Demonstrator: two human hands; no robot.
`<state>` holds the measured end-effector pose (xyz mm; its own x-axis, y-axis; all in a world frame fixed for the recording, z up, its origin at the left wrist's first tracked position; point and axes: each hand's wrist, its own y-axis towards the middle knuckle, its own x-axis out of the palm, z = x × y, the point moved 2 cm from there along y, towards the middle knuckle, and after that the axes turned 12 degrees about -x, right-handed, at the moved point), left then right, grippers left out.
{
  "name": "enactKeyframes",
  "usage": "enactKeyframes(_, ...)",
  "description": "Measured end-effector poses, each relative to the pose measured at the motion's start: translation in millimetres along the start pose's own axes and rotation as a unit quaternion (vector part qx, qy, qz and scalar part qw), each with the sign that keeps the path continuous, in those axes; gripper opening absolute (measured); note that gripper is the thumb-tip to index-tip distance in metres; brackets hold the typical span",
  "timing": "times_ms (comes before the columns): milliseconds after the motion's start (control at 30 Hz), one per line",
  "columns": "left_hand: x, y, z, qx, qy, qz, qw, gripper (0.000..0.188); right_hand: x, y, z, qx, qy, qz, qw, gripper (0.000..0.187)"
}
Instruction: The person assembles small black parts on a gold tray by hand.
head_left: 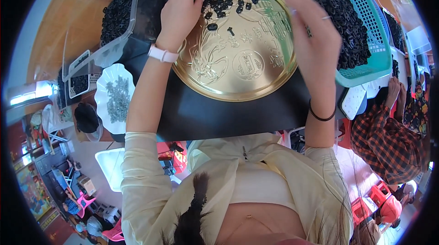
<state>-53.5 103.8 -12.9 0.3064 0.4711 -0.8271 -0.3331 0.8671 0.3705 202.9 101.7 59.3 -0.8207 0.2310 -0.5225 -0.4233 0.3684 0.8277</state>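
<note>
Round gold tray [256, 95] sits on the black worktop [196, 119], its lower rim a bit in from the worktop's near edge. Small black pieces [224, 5] lie bunched toward the tray's far rim; nearer its middle I see an oval black piece [212, 26] and a slim black piece [231, 31], apart from the bunch. Left hand [180, 16], white band [162, 54] on wrist, is at the tray's far left rim; grip narrow, thumb and finger close together by the pieces, can't tell if anything is pinched. Right hand [318, 37], dark bracelet [322, 116] on wrist, is over the tray's right rim, blurred, fingers bent toward the far side; can't tell how wide its grip is or what it holds. Green basket [361, 75] heaped with black parts [340, 21] is at the worktop's right edge, just beside that hand. White scalloped dish [102, 88] of grey bits [120, 101] is by the left edge, next to the left forearm.
</note>
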Motion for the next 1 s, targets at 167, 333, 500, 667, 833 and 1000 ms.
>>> enactKeyframes(167, 12, 9, -2, 0.004, 0.027, -0.021, 0.999, 0.022, 31, -22, -1, 0.057, 0.096, -0.085, 0.99, 0.023)
enactKeyframes(333, -16, -12, 25, -0.073, -0.162, -0.146, 0.973, 0.023, 41, -35, 9, 0.116, 0.104, -0.157, 0.975, 0.022)
enactKeyframes(500, -39, -53, 32, 0.074, -0.091, -0.245, 0.963, 0.024, 55, -48, 22, 0.11, 0.028, -0.182, 0.977, 0.021)
enactKeyframes(667, -47, -53, 22, -0.007, -0.104, -0.214, 0.971, 0.023, 74, -46, 4, 0.078, 0.063, -0.196, 0.976, 0.019)
enactKeyframes(833, -42, -47, 7, 0.01, -0.091, -0.067, 0.994, 0.02, 88, -49, -2, 0.039, 0.057, -0.199, 0.978, 0.017)
enactKeyframes(1000, -19, -38, 8, 0.033, -0.03, -0.071, 0.997, 0.02, 92, -50, 29, 0.056, -0.018, -0.127, 0.99, 0.021)
